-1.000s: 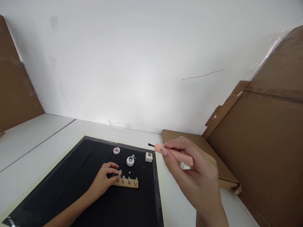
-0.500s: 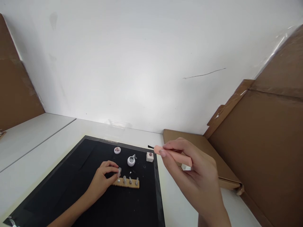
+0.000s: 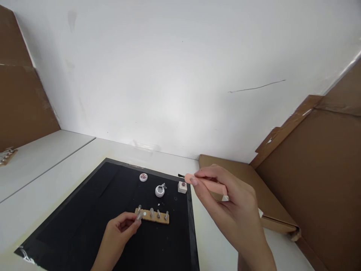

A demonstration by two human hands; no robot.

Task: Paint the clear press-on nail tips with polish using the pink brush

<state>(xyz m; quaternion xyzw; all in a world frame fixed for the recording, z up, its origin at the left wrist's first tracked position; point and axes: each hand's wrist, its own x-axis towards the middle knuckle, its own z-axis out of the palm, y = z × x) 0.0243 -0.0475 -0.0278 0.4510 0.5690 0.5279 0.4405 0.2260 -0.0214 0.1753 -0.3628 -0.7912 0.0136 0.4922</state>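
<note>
In the head view my left hand [image 3: 117, 235] pinches a translucent false nail tip [image 3: 139, 216] between thumb and fingertips, just in front of the left end of a tan display strip [image 3: 148, 216]. Several similar nail tips stand upright along that strip, and a bare white dot [image 3: 144, 213] shows between two of them. Closer to the camera, my right hand [image 3: 234, 205] is closed round the peach handle of a small nail brush [image 3: 210, 185]. Its dark bristles point left, raised above the mat and touching nothing.
On the black mat [image 3: 84, 210] sit a white open jar [image 3: 159, 191], a round lid [image 3: 143, 177] and a small white cube [image 3: 182, 187] with a brownish top. A cardboard box [image 3: 278, 214] lies to the right. Cardboard panels [image 3: 25, 101] flank the white wall.
My left hand has drawn the nail tip from above the strip toward me, in front of the strip's left end. My right hand keeps the brush nearly in place. The view has shifted slightly.
</note>
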